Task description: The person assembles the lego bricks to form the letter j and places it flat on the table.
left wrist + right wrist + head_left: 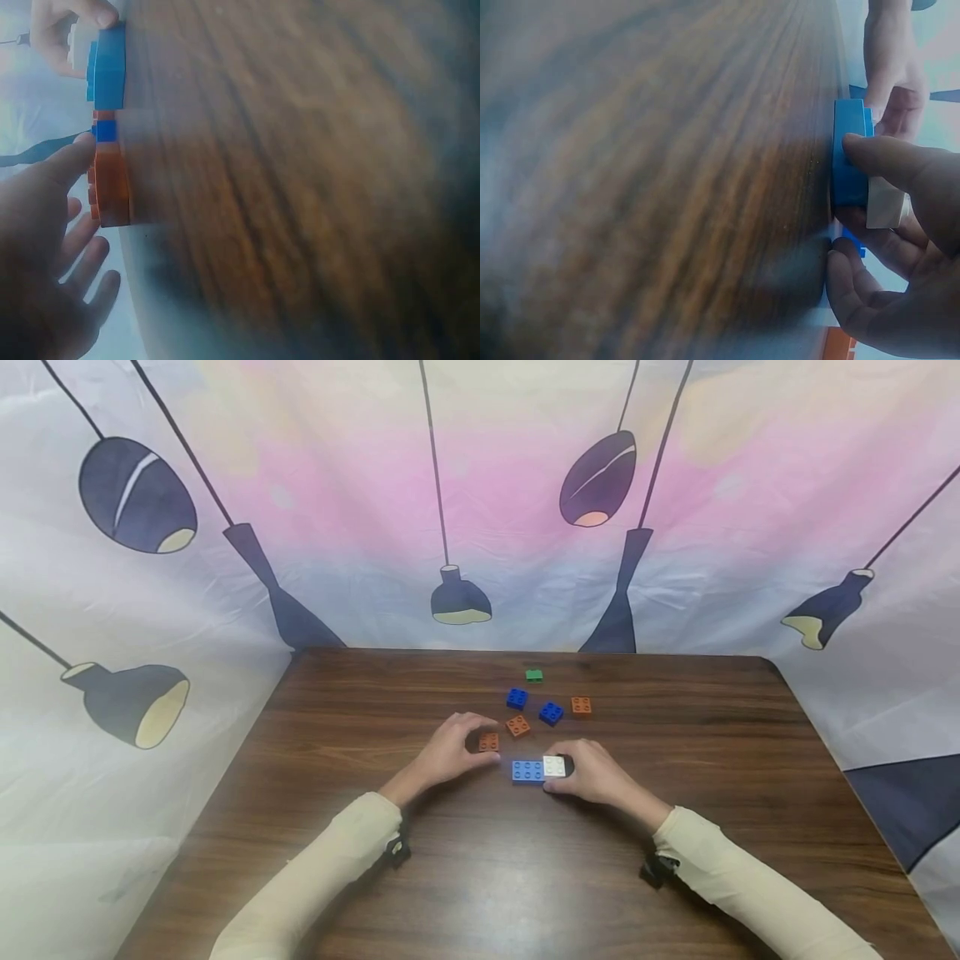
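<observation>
Right grip (594, 771) pinched on the long blue brick (527, 772), white brick (554, 767) stacked on its right end, down on the tabletop (480, 877); your left grip (450, 750) sits with fingers apart around the nearest orange brick (489, 742)!

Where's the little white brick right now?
In the head view, just right of the middle, the white brick sits on top of the light-blue brick's right end, where the right hand is gripping.
</observation>
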Demonstrator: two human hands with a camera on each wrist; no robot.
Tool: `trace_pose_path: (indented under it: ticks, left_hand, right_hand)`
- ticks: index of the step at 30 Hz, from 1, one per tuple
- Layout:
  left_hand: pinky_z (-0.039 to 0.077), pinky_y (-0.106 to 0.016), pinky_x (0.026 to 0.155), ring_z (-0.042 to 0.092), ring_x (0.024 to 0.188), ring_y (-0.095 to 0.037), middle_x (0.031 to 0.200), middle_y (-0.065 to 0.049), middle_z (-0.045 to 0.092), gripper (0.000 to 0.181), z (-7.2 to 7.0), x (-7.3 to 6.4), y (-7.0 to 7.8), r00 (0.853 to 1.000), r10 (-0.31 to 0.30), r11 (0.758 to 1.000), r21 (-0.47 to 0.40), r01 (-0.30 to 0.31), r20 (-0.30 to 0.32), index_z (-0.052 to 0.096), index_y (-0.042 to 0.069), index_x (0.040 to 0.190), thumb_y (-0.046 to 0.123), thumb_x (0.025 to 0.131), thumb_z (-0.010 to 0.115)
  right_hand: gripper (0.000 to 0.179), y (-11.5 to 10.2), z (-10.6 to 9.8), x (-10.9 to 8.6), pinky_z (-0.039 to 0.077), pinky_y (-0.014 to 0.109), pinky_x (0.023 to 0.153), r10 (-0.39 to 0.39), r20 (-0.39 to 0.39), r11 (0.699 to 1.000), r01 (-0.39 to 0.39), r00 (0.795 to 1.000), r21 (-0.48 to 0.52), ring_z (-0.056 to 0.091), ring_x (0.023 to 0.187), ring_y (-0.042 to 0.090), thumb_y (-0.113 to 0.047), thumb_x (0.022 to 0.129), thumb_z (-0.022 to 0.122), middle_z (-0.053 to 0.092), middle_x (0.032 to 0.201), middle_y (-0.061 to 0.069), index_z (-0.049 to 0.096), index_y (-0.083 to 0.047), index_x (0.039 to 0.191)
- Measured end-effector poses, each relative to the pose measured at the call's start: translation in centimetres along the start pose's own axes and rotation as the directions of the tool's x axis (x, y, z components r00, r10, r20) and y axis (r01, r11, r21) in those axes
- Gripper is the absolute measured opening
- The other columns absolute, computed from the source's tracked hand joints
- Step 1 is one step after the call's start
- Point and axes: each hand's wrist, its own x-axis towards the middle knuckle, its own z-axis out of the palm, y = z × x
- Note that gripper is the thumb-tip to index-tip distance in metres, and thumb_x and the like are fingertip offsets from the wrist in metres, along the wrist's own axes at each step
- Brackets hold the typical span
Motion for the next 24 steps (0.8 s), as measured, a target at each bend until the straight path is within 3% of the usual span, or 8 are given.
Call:
trace_pose_path:
  ticks: [11, 24]
  left_hand:
    - [0.04, -0.047, 0.111, 0.056, 0.126, -0.027, 0.134, -0.007, 0.065, 0.062, 0.09, 0.29, -0.2, 0.998, -0.038, 0.999, 0.024, 0.037, 0.044, 0.063, 0.011, 0.137, 0.041, 0.086, 0.082]
    - [0.023, -0.054, 0.121, 0.061, 0.12, -0.029, 0.121, -0.009, 0.07, 0.047, 0.12, 0.28, -0.52, 0.999, -0.025, 0.999, 0.044, 0.023, 0.046, 0.068, 0.007, 0.127, 0.029, 0.088, 0.082]
  right_hand:
    - [0.039, -0.08, 0.1, -0.02, 0.052, 0.041, 0.083, 0.009, -0.01, 1.0, -0.009, 1.0, -0.006, 0.063, 0.091, 0.014, -0.023, 0.078, 0.089, 0.072, 0.098, -0.004, 0.074, -0.011, 0.113]
    - [0.04, -0.27, 0.02, 0.01, 0.051, 0.038, 0.08, 0.014, -0.008, 1.0, -0.014, 1.0, -0.008, 0.06, 0.089, 0.013, -0.024, 0.078, 0.089, 0.071, 0.097, -0.004, 0.074, -0.011, 0.113]
